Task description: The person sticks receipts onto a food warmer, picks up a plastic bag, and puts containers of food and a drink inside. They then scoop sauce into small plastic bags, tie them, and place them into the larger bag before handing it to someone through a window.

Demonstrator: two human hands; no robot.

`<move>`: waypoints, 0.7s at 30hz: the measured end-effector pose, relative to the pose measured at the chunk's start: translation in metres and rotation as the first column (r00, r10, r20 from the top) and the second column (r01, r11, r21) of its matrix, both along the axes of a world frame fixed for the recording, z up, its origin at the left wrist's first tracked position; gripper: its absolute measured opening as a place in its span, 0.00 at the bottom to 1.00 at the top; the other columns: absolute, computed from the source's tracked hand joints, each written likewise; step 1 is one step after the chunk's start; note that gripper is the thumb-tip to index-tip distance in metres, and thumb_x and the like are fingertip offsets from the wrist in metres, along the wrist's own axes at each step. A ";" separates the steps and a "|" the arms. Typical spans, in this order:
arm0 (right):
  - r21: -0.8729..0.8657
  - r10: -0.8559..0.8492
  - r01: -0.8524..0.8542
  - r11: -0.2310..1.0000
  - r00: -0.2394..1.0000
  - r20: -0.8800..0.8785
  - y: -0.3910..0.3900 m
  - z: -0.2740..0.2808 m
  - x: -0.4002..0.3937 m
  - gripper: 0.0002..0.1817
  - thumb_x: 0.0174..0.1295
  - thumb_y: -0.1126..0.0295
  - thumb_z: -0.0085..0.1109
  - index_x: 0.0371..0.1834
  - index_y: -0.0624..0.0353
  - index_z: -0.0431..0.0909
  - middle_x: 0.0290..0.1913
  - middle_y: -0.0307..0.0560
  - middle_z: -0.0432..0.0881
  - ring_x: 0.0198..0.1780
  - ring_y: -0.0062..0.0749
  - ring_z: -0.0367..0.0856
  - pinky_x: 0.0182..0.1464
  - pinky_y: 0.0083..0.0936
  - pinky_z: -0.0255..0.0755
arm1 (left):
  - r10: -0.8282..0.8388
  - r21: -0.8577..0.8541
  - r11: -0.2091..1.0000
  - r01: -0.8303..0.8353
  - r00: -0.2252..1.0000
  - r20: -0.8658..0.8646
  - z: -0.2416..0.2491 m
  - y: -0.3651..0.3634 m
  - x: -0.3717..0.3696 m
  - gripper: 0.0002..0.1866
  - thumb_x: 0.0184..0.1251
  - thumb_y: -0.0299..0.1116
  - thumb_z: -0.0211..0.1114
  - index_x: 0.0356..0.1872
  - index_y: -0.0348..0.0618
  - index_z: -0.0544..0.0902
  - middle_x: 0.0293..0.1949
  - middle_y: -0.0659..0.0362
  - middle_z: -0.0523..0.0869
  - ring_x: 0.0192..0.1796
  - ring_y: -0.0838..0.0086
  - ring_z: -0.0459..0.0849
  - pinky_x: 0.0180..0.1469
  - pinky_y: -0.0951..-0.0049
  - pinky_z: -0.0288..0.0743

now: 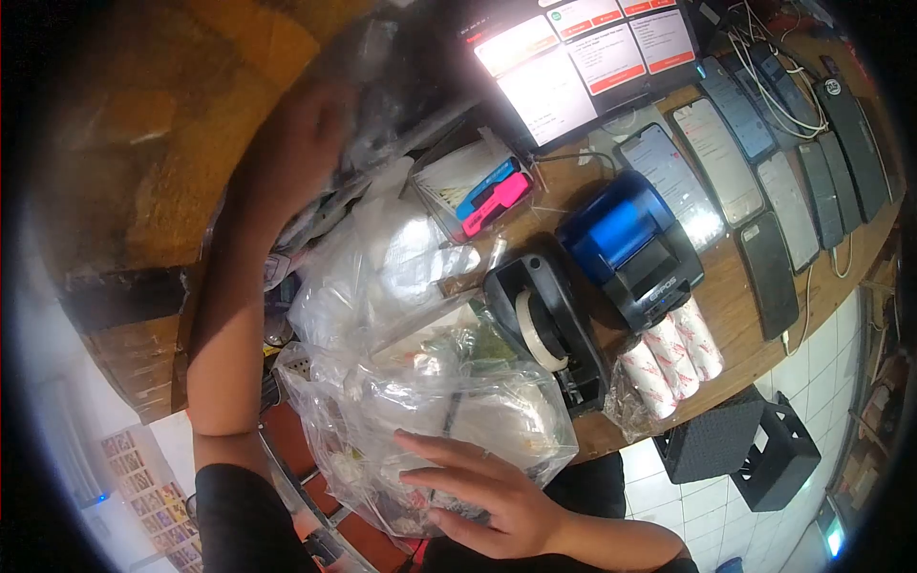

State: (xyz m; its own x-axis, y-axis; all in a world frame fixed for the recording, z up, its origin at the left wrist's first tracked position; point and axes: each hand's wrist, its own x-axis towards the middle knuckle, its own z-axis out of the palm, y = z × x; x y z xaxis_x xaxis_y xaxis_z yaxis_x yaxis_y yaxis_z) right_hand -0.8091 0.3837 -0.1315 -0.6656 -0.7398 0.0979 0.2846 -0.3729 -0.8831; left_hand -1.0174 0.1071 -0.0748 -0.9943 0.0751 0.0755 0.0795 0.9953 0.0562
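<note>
A large clear plastic bag (430,411) lies at the near edge of the wooden table (755,315), below a second heap of clear plastic (382,272) that touches it. The bag is thin, shiny and loosely crumpled, with creases running across it and bright glints where light strikes the folds. Through it show pale, whitish shapes and a greenish patch towards the top; what these are cannot be made out. Its lower part is greyer and speckled.

The right hand (487,497) is over the lower part of the bag, its fingers spread and slightly bent, released rather than clenched; whether the fingertips press on the plastic is hard to tell. The left hand (320,124) is stretched far out at the upper left, beside a dim mass of plastic wrapping (377,119). It is blurred and in shadow, so I cannot tell whether it grasps anything.

Just right of the bag stands a black tape dispenser (578,358) with a pale roll of tape (538,334) in it. Beyond are a blue and black printer (630,244), three white rolls with red print (673,358) in clear wrap, and a clear tray (444,181) with a pink highlighter (497,203) and a blue one (489,186). Several phones (716,158) lie in rows near a lit screen (583,62), with white cables (778,95) among them
</note>
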 end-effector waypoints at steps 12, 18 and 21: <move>0.023 -0.019 0.017 1.000 0.998 0.065 0.035 0.003 -0.011 0.23 0.58 0.78 0.62 0.59 0.62 0.77 0.70 0.57 0.69 0.67 0.47 0.73 0.65 0.37 0.66 | 0.234 -0.314 0.921 -0.228 0.972 -0.021 -0.076 -0.111 -0.015 0.24 0.71 0.43 0.52 0.63 0.41 0.74 0.59 0.44 0.79 0.57 0.48 0.78 0.59 0.54 0.72; 0.055 -0.116 0.118 0.991 0.993 -0.037 0.049 0.004 -0.012 0.20 0.59 0.75 0.61 0.56 0.62 0.78 0.67 0.57 0.73 0.62 0.51 0.74 0.60 0.38 0.69 | 0.310 -0.407 0.885 -0.227 0.939 0.151 -0.064 -0.087 0.009 0.18 0.68 0.33 0.50 0.57 0.47 0.78 0.47 0.45 0.84 0.52 0.48 0.81 0.57 0.51 0.72; 0.043 -0.100 0.103 0.994 0.993 -0.058 0.053 0.006 -0.016 0.20 0.59 0.75 0.61 0.56 0.62 0.78 0.66 0.57 0.73 0.62 0.51 0.74 0.60 0.38 0.69 | 0.293 -0.437 0.879 -0.190 0.939 0.181 -0.059 -0.061 0.034 0.17 0.65 0.27 0.51 0.52 0.43 0.80 0.44 0.44 0.84 0.51 0.47 0.81 0.58 0.51 0.71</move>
State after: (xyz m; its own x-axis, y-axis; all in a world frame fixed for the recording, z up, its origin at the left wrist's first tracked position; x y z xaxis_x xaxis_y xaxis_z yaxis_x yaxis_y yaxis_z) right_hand -0.8256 0.4366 -0.1252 -0.7318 -0.6735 0.1041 0.1975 -0.3557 -0.9135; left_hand -0.9837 0.0465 -0.1334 -0.9695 -0.1969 -0.1459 -0.1309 0.9194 -0.3709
